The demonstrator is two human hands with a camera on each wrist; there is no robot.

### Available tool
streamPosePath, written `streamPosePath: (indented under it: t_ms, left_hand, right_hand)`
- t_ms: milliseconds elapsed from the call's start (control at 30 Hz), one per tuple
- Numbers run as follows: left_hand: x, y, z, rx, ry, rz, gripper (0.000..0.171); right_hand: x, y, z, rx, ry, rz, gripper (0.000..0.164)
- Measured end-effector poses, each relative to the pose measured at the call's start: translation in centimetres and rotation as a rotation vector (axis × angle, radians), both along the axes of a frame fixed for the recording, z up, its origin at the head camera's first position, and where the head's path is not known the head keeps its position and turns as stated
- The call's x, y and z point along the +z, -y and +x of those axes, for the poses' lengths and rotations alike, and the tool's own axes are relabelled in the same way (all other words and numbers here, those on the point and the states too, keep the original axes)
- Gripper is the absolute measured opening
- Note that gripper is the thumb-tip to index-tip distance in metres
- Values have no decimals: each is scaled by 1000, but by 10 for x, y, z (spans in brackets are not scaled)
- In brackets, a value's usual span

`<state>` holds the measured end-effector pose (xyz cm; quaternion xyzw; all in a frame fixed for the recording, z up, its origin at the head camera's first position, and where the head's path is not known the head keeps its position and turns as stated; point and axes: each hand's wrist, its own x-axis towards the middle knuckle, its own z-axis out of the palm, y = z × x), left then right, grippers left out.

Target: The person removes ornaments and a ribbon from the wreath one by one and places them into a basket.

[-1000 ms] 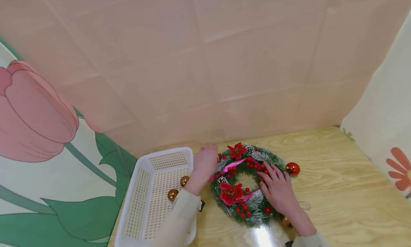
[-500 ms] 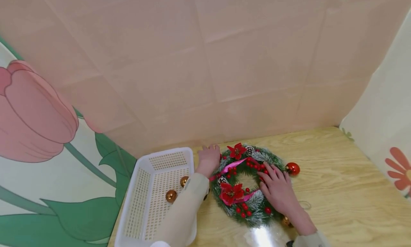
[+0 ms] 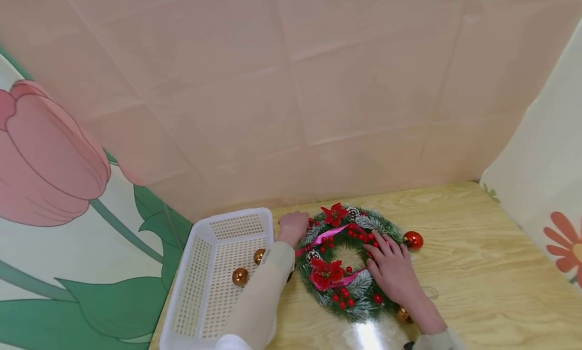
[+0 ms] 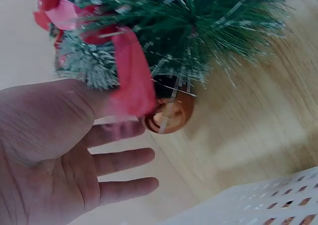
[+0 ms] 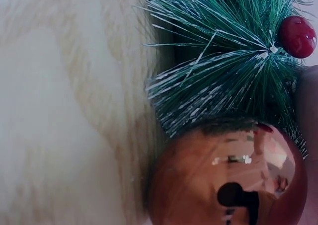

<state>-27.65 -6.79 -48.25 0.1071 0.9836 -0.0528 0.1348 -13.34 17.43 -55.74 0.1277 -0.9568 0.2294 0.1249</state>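
A green Christmas wreath [image 3: 359, 309] with red berries, red poinsettias, pinecones and frosted tips lies on the table. Over its right side rests my right hand [image 3: 394, 271], fingers spread. My left hand [image 3: 293, 228] is at the wreath's left edge. In the left wrist view its fingers [image 4: 124, 160] stretch out, and a pink ribbon [image 4: 133, 71] hangs in front of the thumb tip. A copper bauble [image 4: 175, 116] sits at the wreath's edge, right by the index fingertip. Another copper bauble [image 5: 228, 180] lies by the right wrist; the right fingers are out of that view.
To the left stands a white plastic basket [image 3: 184, 284] with two copper baubles [image 3: 240, 276] inside, partly covered by the left sleeve. A red bauble [image 3: 414, 240] sits at the wreath's right edge. A thin cord loop [image 3: 429, 292] lies on the wooden table [image 3: 491, 269].
The left hand has drawn back slightly toward me beside the wreath, and its fingers, earlier pointing away, show less from above. The left sleeve shifted up and right. The right hand has stayed put.
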Motion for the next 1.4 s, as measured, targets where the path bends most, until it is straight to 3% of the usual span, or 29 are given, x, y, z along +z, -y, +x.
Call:
streamPosePath:
  t_ms: [367, 733, 833, 1100, 1400]
  left_hand:
    - [-7, 10, -3, -3, 12, 5, 22]
    - [-14, 24, -8, -65, -124, -4, 14]
    - [-11, 22, -8, -72, -161, -16, 8]
    - [4, 19, -4, -46, -204, -23, 19]
    - [11, 16, 0, -139, -321, -38, 39]
  right_hand:
    - [3, 1, 1, -2, -30, 2, 35]
    - [2, 0, 1, 1, 11, 2, 37]
    - [2, -1, 1, 2, 8, 5, 37]
    - [2, 1, -1, 7, -14, 15, 36]
    - [0, 0, -1, 3, -11, 7, 36]
